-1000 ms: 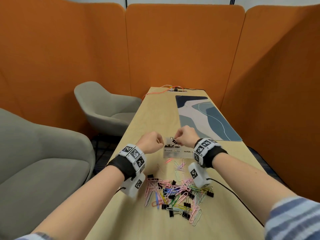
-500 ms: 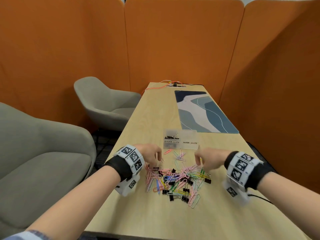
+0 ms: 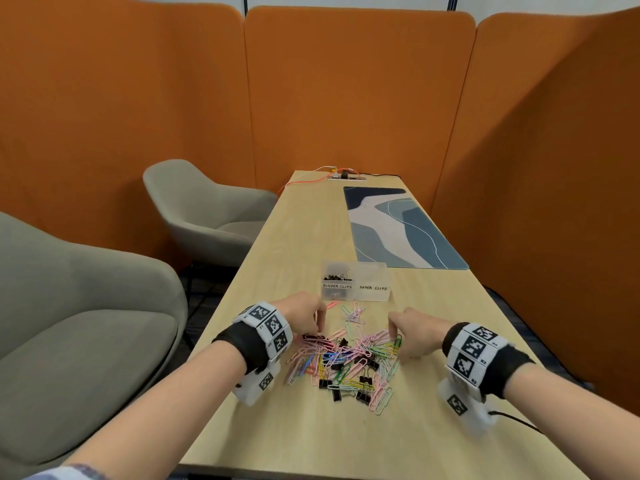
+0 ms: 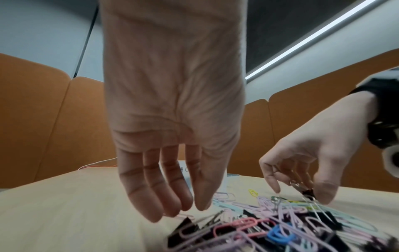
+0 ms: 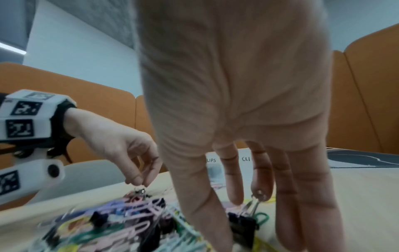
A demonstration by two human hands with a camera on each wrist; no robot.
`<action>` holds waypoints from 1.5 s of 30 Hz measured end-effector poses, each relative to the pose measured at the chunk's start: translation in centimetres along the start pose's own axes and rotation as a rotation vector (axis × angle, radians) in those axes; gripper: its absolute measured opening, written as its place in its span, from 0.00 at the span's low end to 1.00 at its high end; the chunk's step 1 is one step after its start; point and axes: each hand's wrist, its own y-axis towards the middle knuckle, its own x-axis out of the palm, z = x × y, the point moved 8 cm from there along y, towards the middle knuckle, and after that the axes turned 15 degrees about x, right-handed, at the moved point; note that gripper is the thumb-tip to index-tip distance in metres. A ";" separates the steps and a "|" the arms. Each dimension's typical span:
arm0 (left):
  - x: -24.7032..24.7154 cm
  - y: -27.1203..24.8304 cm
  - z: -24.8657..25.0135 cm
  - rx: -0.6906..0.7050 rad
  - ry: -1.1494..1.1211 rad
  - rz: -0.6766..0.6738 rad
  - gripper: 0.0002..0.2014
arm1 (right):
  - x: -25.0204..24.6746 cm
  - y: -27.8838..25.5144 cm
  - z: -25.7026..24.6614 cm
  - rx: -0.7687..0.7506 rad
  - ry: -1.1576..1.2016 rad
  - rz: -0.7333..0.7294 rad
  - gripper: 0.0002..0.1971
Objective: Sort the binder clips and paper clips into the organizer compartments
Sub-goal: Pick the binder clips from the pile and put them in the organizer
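Left hand (image 3: 304, 317) — mine, fingers pointing down at the far-left edge of the heap; in the right wrist view thumb and forefinger pinch the wire handle of a black binder clip (image 5: 140, 191) that lies on top of the heap. Right hand (image 3: 412, 332) — mine, at the heap's right edge, fingers pointing down; in the left wrist view thumb and fingers close on the wire handles of a second binder clip (image 4: 306, 192), whose black body sits low among the paper clips. Heap (image 3: 349, 362): mixed pastel and bright paper clips tangled with black binder clips, on the table (image 3: 304, 237) between my two wrists. Organizer (image 3: 356, 296): clear plastic, two compartments side by side, just beyond the heap; the left one is labelled BINDER CLIPS and holds a cluster of sorted binder clips (image 3: 337, 273), the right one is labelled PAPER CLIPS, and I cannot tell what lies in it. Further items: a blue-patterned desk mat (image 3: 398, 230) past the organizer on the right, two grey armchairs (image 3: 204, 206) to my left, orange partitions (image 3: 346, 91) round the table.
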 end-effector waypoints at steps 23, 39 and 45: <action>0.8 -0.6 -1.4 0.066 -0.084 -0.012 0.19 | -2.1 -1.6 -3.5 -0.209 0.277 -0.005 0.09; 0.4 -0.6 -1.2 0.065 -0.037 0.147 0.10 | -0.5 -1.1 -3.6 -0.243 0.220 -0.059 0.15; -0.7 -0.7 -1.1 0.041 -0.134 0.126 0.12 | -1.2 -0.2 -1.6 -0.149 0.614 -0.256 0.10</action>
